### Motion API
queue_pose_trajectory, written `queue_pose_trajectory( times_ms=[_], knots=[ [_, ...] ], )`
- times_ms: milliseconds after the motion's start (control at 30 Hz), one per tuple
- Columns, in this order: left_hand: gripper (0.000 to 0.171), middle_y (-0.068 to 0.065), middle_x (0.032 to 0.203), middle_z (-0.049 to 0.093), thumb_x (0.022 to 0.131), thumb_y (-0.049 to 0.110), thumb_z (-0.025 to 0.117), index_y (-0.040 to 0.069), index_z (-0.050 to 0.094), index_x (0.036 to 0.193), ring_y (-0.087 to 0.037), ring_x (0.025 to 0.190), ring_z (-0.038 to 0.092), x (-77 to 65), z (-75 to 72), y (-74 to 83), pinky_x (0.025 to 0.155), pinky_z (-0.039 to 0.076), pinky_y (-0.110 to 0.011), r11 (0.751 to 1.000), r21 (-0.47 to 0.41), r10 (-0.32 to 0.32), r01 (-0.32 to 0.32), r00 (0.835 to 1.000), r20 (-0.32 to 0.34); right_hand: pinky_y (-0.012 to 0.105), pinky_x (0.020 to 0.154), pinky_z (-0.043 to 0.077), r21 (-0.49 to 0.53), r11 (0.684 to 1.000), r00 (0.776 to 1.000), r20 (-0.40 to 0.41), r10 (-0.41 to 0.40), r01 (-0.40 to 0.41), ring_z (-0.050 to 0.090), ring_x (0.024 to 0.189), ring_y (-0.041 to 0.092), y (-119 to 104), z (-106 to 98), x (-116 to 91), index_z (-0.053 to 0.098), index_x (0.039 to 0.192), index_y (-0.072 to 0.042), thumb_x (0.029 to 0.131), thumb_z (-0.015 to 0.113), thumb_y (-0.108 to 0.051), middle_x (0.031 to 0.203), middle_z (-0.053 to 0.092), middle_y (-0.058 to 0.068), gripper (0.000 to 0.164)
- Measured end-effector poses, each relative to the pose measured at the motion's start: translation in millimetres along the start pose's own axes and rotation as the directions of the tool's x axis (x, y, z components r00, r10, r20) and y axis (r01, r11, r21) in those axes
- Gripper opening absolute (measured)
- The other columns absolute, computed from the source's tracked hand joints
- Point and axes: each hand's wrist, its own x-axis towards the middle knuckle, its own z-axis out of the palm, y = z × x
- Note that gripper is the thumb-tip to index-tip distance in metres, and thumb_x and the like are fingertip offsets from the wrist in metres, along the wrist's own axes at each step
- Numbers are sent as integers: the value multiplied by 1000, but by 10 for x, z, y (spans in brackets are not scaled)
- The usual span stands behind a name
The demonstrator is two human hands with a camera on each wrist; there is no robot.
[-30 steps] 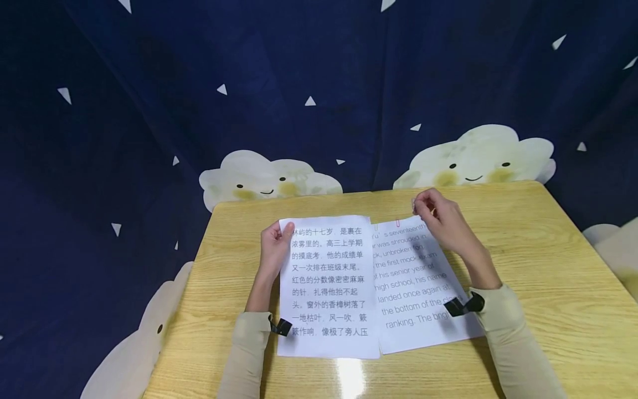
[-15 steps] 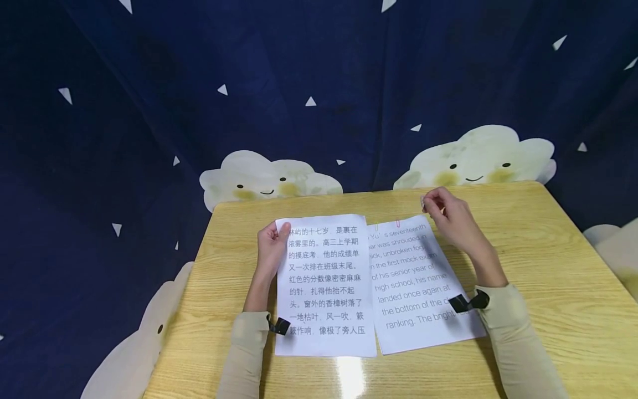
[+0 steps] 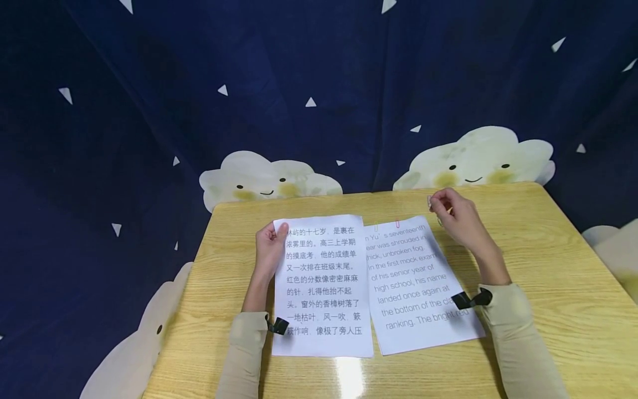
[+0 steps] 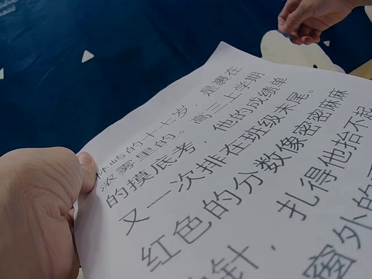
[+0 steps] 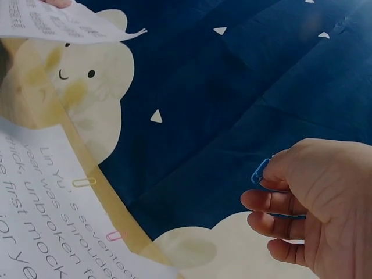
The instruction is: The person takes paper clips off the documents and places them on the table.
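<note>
My left hand [image 3: 269, 249] pinches the upper left corner of a white sheet of paper with Chinese print [image 3: 324, 288], thumb on top. In the left wrist view this sheet [image 4: 232, 151] is raised and bends slightly. Between the thumb and forefinger of my right hand [image 5: 314, 203] is a blue paper clip [image 5: 260, 172]; the other fingers curl loosely. That hand is just beyond the top right corner of the English-printed sheets [image 3: 423, 293], which lie tilted on the table. A yellow paper clip [image 5: 84, 182] and a pink paper clip [image 5: 115, 236] sit on their top edge.
The light wooden table [image 3: 538, 249] extends to the right and in front of the papers. Behind it hangs a dark blue curtain [image 3: 309, 66] with white triangles and smiling clouds. The Chinese sheet's right edge lies alongside the English sheets' left edge.
My left hand and the Chinese sheet have shifted slightly left, uncovering more of the English text. My right hand has moved right, away from the top edge of the English sheets.
</note>
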Motion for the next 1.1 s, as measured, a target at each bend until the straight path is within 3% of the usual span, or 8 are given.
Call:
queue_pose_trajectory(
  times_ms=[767, 1100],
  knots=[
    [25, -5, 80, 72, 106, 20, 63, -1, 73, 115, -11, 61, 62, 27, -73, -81, 53, 48, -20, 999, -2, -34, 34, 999, -36, 17, 59, 43, -54, 990, 991, 34, 133, -131, 55, 74, 16, 395, 42, -33, 61, 113, 2, 112, 49, -23, 96, 68, 18, 28],
    [25, -4, 79, 69, 106, 21, 63, 0, 74, 116, -10, 62, 61, 46, -111, -136, 54, 47, -19, 997, 26, -68, 70, 995, -69, 24, 56, 44, -78, 976, 977, 46, 207, -203, 56, 79, 26, 505, 67, -52, 59, 116, 4, 113, 47, -25, 100, 65, 21, 32]
  ],
)
